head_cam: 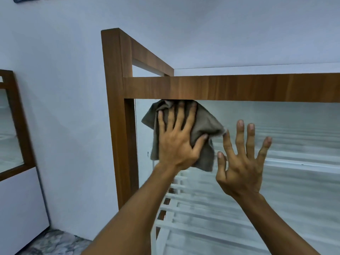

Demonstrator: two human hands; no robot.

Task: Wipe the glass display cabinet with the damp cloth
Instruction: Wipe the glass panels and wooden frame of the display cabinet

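Note:
The glass display cabinet (239,88) has a brown wooden frame and a glass front (298,137), with white shelves showing behind the glass. My left hand (177,142) presses a grey-brown damp cloth (204,122) flat against the glass near its top left corner, just under the top rail. The thumb pinches a fold of the cloth. My right hand (242,162) is beside it to the right, fingers spread, empty, at the glass; whether it touches is unclear.
A pale wall (64,107) runs along the left of the cabinet. A second wood-framed glass cabinet (12,126) with a white lower panel stands at the far left. Marbled floor (55,242) shows at the bottom left.

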